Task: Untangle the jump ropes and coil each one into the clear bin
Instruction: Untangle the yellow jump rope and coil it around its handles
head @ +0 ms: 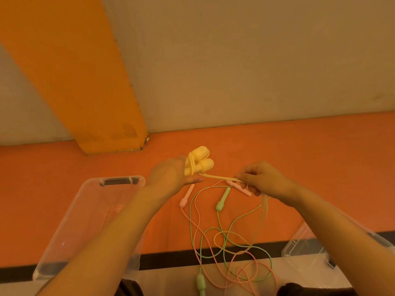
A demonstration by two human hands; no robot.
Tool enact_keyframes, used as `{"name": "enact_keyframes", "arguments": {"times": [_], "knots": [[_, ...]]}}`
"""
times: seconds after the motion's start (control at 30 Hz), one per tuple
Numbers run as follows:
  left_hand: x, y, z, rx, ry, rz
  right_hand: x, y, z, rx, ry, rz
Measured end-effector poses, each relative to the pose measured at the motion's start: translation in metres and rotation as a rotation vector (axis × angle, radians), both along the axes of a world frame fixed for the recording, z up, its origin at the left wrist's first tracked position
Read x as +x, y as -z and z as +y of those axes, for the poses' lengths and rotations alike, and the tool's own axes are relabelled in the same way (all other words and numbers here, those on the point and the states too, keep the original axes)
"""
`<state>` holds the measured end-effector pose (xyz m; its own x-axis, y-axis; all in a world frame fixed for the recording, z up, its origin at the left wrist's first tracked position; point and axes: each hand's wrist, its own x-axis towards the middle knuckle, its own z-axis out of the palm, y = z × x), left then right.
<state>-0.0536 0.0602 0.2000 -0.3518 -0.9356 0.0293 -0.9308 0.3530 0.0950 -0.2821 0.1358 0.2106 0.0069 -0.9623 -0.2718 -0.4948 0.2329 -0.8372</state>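
My left hand (171,175) grips the two yellow handles (199,160) of a yellow jump rope, with a few turns of cord wrapped round them. The yellow cord (218,178) runs taut to my right hand (260,178), which pinches it and lets a loop hang down. Below, a green rope (222,199) and a pink rope (187,196) lie tangled together on the orange floor, their cords crossing in several loops. A clear bin (89,210) stands at my left, under my left forearm.
A clear lid or second container (303,248) lies at the right, partly under my right forearm. A wall with an orange pillar (85,82) rises behind. A black stripe (171,259) crosses the floor near me.
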Motion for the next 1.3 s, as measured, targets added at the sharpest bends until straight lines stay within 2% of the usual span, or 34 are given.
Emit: {"name": "enact_keyframes", "arguments": {"times": [0.27, 0.4, 0.7, 0.8, 0.97, 1.3], "knots": [[-0.001, 0.004, 0.0, -0.018, 0.046, -0.066, 0.001, 0.002, 0.001, -0.062, -0.092, 0.04], [-0.001, 0.004, -0.001, -0.009, 0.037, -0.056, 0.0, 0.002, 0.0, -0.076, -0.033, 0.075], [0.015, -0.004, -0.011, -0.06, -0.097, 0.035, -0.001, -0.002, 0.004, -0.086, -0.052, 0.065], [0.014, -0.003, -0.008, -0.05, -0.096, -0.015, 0.0, -0.005, 0.005, -0.115, -0.031, 0.025], [0.003, 0.002, 0.001, -0.068, 0.039, -0.213, 0.0, -0.008, 0.005, -0.158, 0.04, -0.121], [-0.011, 0.008, 0.008, -0.062, 0.16, -0.289, -0.006, -0.009, 0.002, -0.274, 0.123, -0.196]]}}
